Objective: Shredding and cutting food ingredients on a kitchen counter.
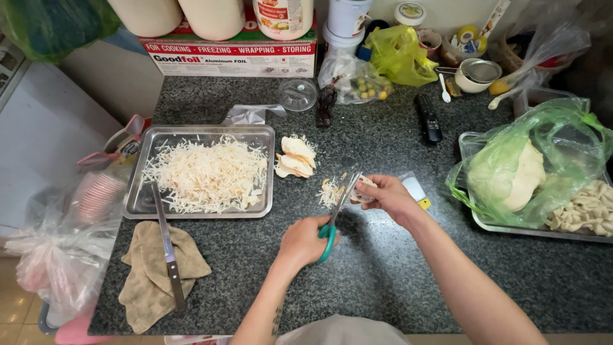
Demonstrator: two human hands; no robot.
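Teal-handled scissors (335,214) gripped by the left hand (303,241), a pale food piece (365,190) pinched in the right hand (388,197), fingers closed, shreds (330,190) scattered beneath, metal tray (142,203) of shreds placed nearby

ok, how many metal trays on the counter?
2. One tray sits left, full of shredded white strips, with a knife leaning on its rim. The other tray sits at the right edge, mostly covered by a green bag. More could be hidden.

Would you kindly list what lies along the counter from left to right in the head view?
Brown cloth → knife → metal tray of shreds → left hand → scissors → right hand → green plastic bag.
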